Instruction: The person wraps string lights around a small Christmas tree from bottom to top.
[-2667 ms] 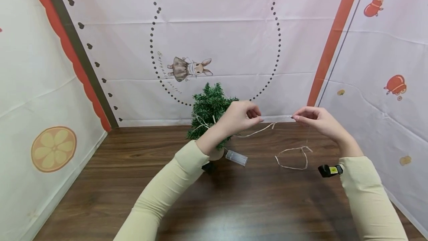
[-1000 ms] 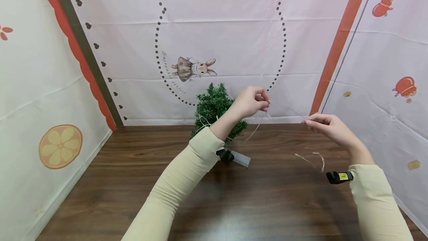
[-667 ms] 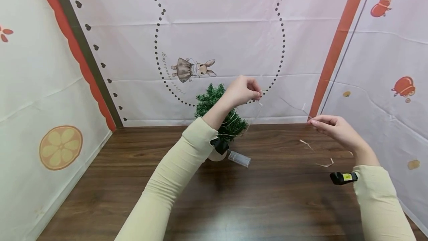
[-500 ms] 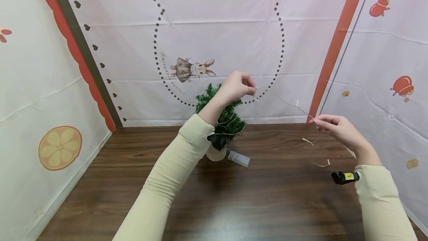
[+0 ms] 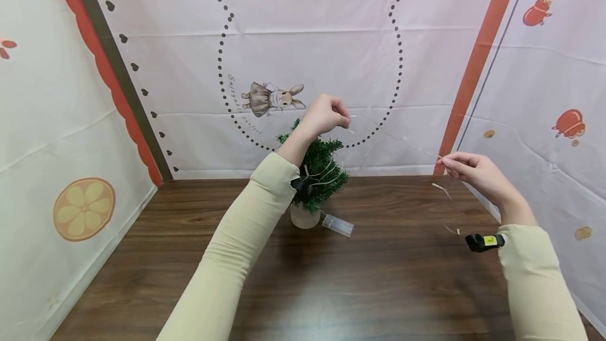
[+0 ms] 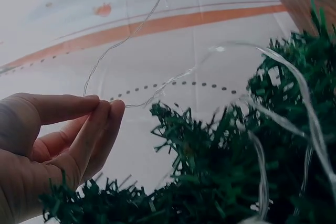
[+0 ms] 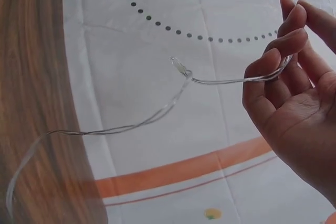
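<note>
A small artificial Christmas tree in a pale round base stands on the table, partly behind my left forearm. Thin wire of a string of lights loops through its branches. Above the tree's top right, my left hand pinches this wire between thumb and fingertips. My right hand pinches the same string farther right, and a slack span hangs between the hands. In the right wrist view the wire runs across the curled fingers, and one small clear bulb shows on the trailing length.
A clear battery box lies on the wooden table beside the tree base. The loose end of the string hangs below my right hand. Printed cloth walls enclose the back and both sides. Each wrist wears a black camera.
My left hand has risen and moved left over the tree, carrying the wire. My right hand has shifted right, and the loose loop that lay on the table has been drawn up.
</note>
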Motion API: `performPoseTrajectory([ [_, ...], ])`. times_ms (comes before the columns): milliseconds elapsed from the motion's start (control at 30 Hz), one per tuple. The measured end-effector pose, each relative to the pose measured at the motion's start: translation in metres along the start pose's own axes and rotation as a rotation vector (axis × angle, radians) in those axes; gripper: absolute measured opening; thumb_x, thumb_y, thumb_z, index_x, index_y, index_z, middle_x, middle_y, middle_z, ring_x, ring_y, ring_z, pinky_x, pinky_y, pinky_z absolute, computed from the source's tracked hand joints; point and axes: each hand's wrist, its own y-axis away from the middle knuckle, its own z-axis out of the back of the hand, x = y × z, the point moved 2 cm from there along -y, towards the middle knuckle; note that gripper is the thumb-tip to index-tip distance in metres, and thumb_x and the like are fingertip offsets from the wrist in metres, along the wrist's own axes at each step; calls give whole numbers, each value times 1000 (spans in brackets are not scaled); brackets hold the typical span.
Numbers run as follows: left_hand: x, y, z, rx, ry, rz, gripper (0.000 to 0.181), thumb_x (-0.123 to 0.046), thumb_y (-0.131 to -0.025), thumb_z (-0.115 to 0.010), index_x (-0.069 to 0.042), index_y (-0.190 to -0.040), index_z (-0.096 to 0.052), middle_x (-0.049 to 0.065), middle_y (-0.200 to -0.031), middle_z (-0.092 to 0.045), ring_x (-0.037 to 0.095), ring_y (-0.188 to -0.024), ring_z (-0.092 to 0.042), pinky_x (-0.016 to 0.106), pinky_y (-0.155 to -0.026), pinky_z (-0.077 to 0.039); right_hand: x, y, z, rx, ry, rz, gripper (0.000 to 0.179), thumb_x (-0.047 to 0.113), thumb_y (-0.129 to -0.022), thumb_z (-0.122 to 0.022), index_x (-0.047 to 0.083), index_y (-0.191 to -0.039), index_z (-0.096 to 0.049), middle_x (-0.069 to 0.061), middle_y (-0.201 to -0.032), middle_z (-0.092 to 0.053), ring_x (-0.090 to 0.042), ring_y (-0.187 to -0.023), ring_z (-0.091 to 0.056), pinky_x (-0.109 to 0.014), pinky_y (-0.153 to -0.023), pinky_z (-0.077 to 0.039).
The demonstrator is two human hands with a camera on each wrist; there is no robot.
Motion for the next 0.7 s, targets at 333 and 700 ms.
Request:
performPoseTrajectory([
  [333,2,-3,18,-39,-67,20,10,-9,-82,-70,-14,-75,-65,6,-87,-70,17,-82,-60,25,-66,-41,17,-24,-13,-35,-85,5,15,22,-97,-54,15,-101,-66,11,-82,-60,-7,-73,-52,-19,-66,-50],
  [700,28,-4,50,-124,-71,91,4,-12,-82,-71,-11,-84,-68,2,-94,-67,18,-89,-61,26,-74,-44,34,-39,-26,40,-216,104,14,15,-97,-53,13,-100,-67,6,-83,-59,-10,-71,-49,-20,-61,-46],
])
